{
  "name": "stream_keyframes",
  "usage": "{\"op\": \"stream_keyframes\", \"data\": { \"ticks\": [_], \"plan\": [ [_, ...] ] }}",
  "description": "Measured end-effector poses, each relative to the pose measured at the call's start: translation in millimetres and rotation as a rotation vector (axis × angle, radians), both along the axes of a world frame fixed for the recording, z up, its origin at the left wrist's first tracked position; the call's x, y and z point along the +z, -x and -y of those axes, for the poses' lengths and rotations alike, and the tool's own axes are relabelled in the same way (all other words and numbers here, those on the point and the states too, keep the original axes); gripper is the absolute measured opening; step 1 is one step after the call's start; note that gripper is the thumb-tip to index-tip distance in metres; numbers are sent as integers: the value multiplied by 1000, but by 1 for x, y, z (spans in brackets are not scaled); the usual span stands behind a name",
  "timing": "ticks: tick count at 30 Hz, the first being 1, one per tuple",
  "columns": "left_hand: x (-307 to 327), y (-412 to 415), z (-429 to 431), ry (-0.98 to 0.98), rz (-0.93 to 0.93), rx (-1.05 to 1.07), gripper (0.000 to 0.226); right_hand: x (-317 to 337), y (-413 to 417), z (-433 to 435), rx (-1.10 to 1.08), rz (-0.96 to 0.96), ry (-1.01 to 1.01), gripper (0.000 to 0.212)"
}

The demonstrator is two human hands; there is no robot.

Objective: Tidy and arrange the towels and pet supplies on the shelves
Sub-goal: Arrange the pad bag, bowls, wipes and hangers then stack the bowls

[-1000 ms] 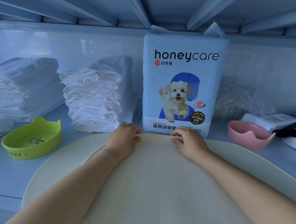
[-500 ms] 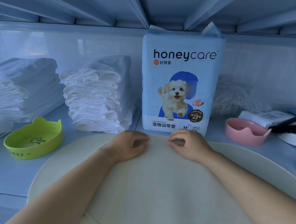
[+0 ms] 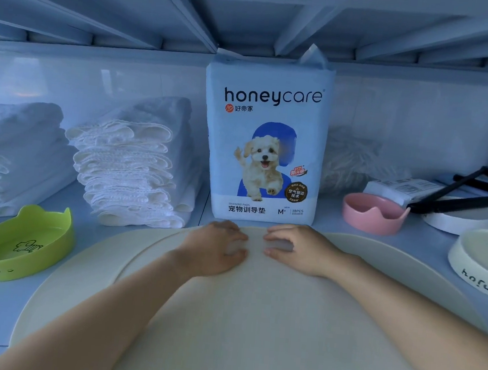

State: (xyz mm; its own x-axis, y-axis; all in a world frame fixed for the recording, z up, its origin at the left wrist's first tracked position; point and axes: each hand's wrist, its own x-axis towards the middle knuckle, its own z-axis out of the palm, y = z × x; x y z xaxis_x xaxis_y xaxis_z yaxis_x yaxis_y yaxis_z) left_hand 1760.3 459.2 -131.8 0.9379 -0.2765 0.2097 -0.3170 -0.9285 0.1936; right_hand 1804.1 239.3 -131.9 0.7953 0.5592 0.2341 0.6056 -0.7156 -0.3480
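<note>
Both hands have slid back slightly from the mat's far edge. Left hand (image 3: pixel 215 249) and right hand (image 3: pixel 300 248) lie palms down, fingers relaxed and gripping nothing, on the cream feeding mat (image 3: pixel 253 320). Just beyond the fingertips stands the honeycare training-pad pack (image 3: pixel 266 145), with folded towels (image 3: pixel 130 174) beyond-left and a pink bowl (image 3: pixel 372 212) to the right.

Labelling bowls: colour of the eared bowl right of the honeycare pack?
Pink; the bowl shows best in the head view.

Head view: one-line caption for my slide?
Left hand and right hand rest on the cream mat before the honeycare pack.
</note>
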Motion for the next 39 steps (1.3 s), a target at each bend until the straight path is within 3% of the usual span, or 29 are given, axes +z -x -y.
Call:
{"op": "stream_keyframes", "data": {
  "ticks": [11, 20, 26, 39],
  "plan": [
    [18, -17, 95, 33, -8, -114, 29, 18, 16, 91, -127, 163, 146, 25],
    [30, -31, 215, 188, 124, -204, 16, 43, 23, 203, -244, 266, 74, 22],
    [34, -36, 293, 220, 147, -335, 23, 47, 29, 275, -310, 301, 64, 24],
    [32, -47, 386, 54, 233, -403, 34, 33, 22, 378, -185, 159, -48, 26]
  ]
}}
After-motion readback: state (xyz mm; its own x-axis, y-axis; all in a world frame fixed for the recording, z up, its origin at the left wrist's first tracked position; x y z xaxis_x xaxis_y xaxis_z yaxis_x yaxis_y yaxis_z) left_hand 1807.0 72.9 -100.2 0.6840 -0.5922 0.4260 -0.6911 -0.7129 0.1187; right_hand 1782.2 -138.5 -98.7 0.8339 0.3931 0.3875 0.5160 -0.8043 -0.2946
